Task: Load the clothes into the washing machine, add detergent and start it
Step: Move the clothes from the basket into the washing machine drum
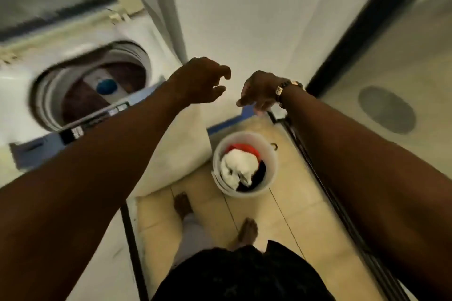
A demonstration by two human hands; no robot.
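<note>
Both hands, left hand [199, 80] and right hand [260, 91], hang empty with fingers loosely curled, bucket of clothes [244, 168] straight below, right one nearer.

We see the washer [80, 95] at left, the bucket [244, 166] of clothes [238, 166] on the floor [293, 203] to its right.

Both hands were stretched forward, empty, fingers loosely curled: the left hand [199, 80] beside the open washing machine [80, 95], the right hand [260, 91] above a white bucket [244, 168] of white, red and dark clothes [238, 166] on the tiled floor [288, 215].
</note>
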